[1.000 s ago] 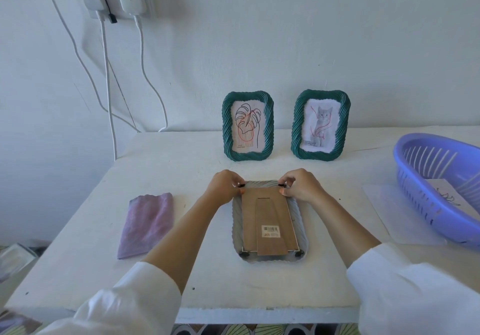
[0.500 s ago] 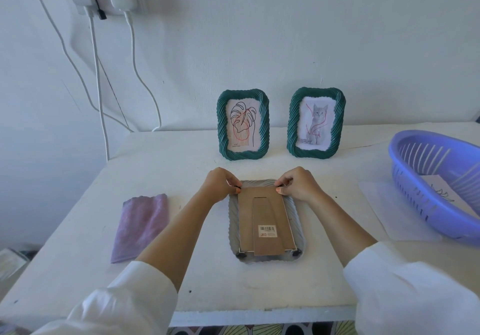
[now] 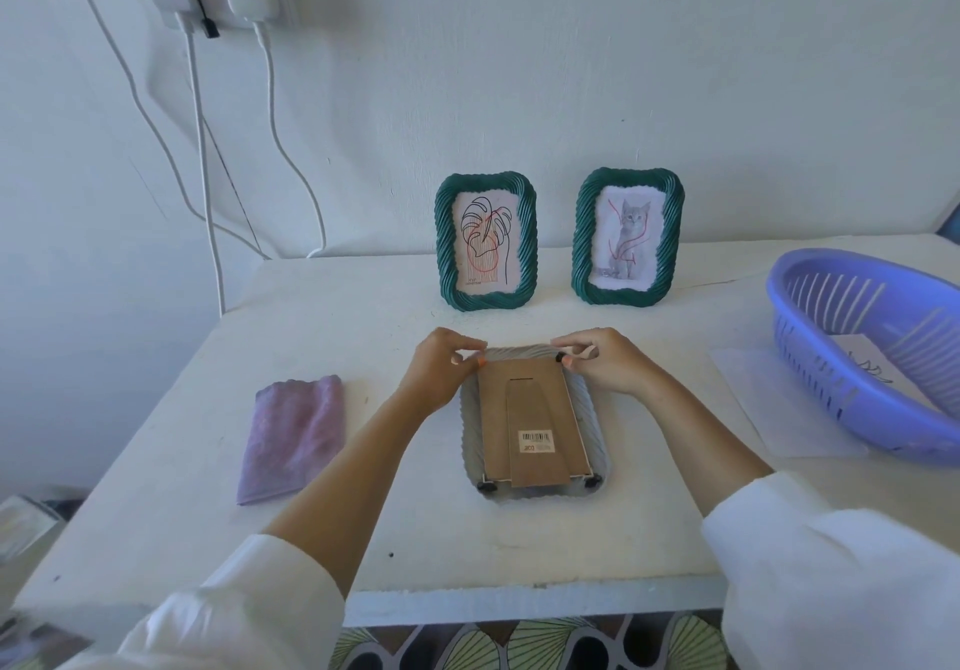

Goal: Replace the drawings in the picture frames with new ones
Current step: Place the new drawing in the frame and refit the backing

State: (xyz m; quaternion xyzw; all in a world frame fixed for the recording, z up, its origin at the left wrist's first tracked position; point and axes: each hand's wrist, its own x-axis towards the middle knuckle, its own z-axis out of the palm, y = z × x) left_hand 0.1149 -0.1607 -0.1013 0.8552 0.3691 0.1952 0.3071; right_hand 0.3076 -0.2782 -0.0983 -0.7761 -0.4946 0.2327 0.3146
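Note:
A picture frame (image 3: 592, 425) lies face down in the middle of the white table (image 3: 467, 539), its brown cardboard back (image 3: 530, 420) up. My left hand (image 3: 441, 373) pinches the frame's far left corner and my right hand (image 3: 602, 363) pinches the far right corner, fingertips on the small black clips there. Two black clips show at the near corners. Behind, two green frames stand upright: one with a leaf drawing (image 3: 485, 241), one with a cat drawing (image 3: 627, 235).
A purple plastic basket (image 3: 831, 352) with a drawing sheet inside sits at the right, on a white sheet (image 3: 769, 409). A folded lilac cloth (image 3: 296, 435) lies at the left. White cables (image 3: 202, 165) hang from wall sockets at the upper left.
Both hands stay at the frame's far corners; the fingertips have shifted slightly on the clips. The view has tilted a little.

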